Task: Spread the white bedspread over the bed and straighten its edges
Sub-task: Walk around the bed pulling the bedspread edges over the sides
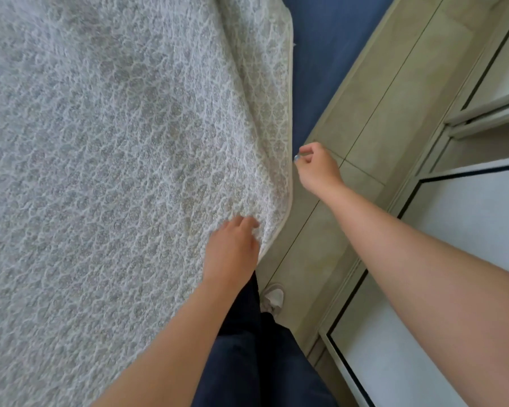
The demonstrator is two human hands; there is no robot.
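I judge I'm straightening the right edge: one white patterned quilted bedspread (106, 160) covers the bed, hem hanging right. My left hand (232, 248) lies on it, fingers together; my right hand (316, 168) pinches loosely beside the hem. Next: grasp and tug. Two hands.

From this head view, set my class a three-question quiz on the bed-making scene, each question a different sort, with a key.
1. True or false: the left hand rests on the white bedspread near its edge.
2. Which colour is the sheet showing beyond the bedspread's edge? A red, B blue, C green.
3. Fill in: the right hand hovers over the tiled ____.

Key: 1 true; 2 B; 3 floor.
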